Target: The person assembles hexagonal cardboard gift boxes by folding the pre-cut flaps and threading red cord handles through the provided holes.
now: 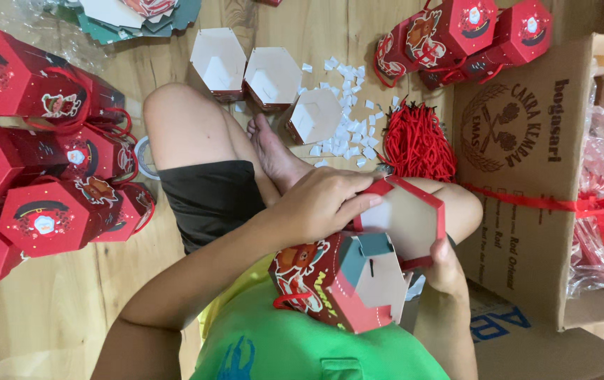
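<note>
In my lap, my left hand (319, 204) presses the hexagon lid (407, 218) and my right hand (446, 271) grasps its edge above the red box (337, 285); pushing unevenly, I think, could bend the flap.

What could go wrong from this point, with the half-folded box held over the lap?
1. The left hand and right hand press the red hexagonal box by its open flaps; the card might crease or tear.
2. The foot lies beside the open box bases and paper scraps; a shift may knock them.
</note>
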